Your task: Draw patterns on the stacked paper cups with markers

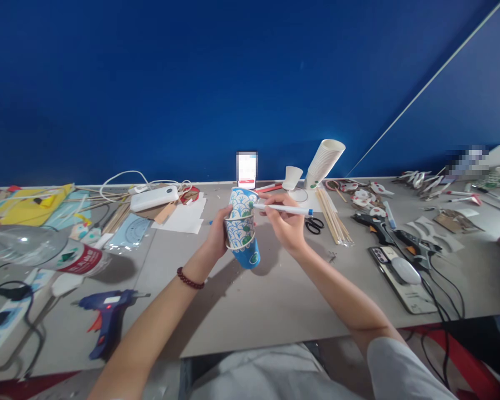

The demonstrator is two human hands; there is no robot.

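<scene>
The person holds 2 patterned paper cups [242, 233] joined rim to rim, lifted clear above the grey table [275, 300] at its middle. The long axis of the pair runs nearly upright, tilted a little so the lower blue base leans toward the right and the upper base leans away, toward the blue wall [191, 83]. What is inside the cups cannot be seen, since the rims face each other.

The left hand [219, 233] is wrapped around the joint of the cups from the left side, fingers closed on them. The right hand [286, 221] is pinched on a white pen [283, 209] with a blue cap end. The pen lies almost level, its tip pointing left and touching the upper cup near its top, its capped end pointing right.

Behind the hands, a tall stack of white cups [325, 161] leans to the right, mouth up and open, nothing visible in it. Beside it 1 white cup [292, 176] stands alone. Black scissors [315, 225] and a bundle of wooden sticks [334, 218] lie just right of the right hand. A blue glue gun [108, 314] lies near the left forearm, and a plastic bottle [45, 250] rests on its side further left.
</scene>
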